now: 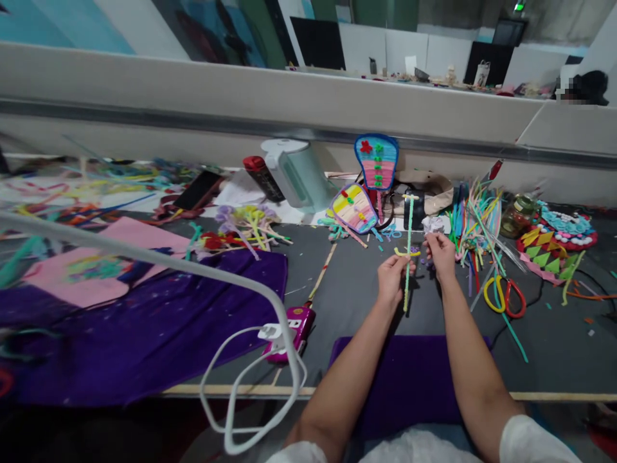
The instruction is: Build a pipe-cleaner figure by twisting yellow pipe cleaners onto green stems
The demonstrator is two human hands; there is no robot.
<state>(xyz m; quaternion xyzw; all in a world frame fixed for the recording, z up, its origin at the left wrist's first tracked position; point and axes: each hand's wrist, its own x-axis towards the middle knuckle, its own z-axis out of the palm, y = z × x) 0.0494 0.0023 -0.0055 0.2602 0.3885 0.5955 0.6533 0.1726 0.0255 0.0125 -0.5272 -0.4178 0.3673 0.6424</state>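
1. Head view: a pale green stick (410,225) is held over the grey table (357,283), pinched by the left hand (391,276) near a yellow crosspiece (415,254).
2. Head view: the right hand (440,254) is seen just beside, fingertips drawn together; whether anything is pinched cannot be told.

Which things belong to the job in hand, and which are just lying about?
Likely in the job: left hand, right hand, green pipe cleaner, yellow piece crossing it, pipe-cleaner bundle, scissors.
Seemingly lying about: kettle, red-topped bottle, power strip.
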